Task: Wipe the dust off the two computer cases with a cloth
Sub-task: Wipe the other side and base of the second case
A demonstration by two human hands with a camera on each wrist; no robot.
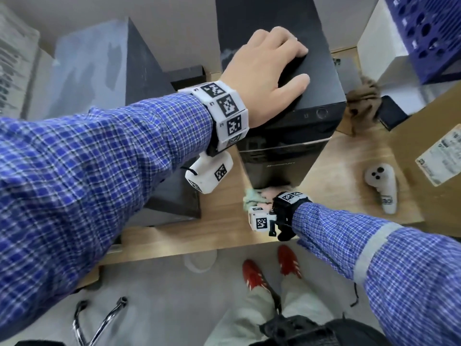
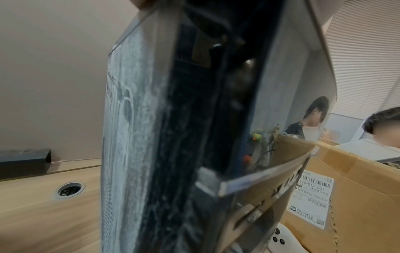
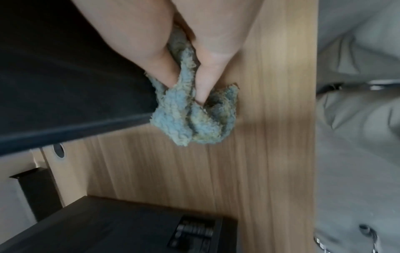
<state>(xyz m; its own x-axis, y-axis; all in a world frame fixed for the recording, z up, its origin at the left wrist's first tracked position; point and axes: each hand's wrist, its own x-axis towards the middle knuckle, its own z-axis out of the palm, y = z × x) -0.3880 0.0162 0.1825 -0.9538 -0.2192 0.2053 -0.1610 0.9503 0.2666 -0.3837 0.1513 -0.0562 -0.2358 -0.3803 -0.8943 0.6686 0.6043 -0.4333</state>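
A black computer case (image 1: 311,101) stands upright on the wooden desk (image 1: 336,176). My left hand (image 1: 274,58) lies on its top, fingers spread towards the right edge. Low at the case's front, my right hand (image 1: 267,196) pinches a crumpled blue-green cloth (image 1: 250,197). In the right wrist view my right hand (image 3: 186,92) squeezes the cloth (image 3: 190,119) against the case's bottom edge (image 3: 65,85), just above the desk. A second case (image 1: 99,66), grey with streaked dust, stands to the left. The left wrist view shows the held case's dusty side (image 2: 134,119) close up.
A brown rag (image 1: 364,96), a dark phone (image 1: 391,113), a white controller (image 1: 381,186) and a cardboard box (image 1: 436,146) lie to the right of the case. A blue crate (image 1: 429,33) sits at the back right. The desk's front edge (image 1: 199,248) runs just behind my right wrist.
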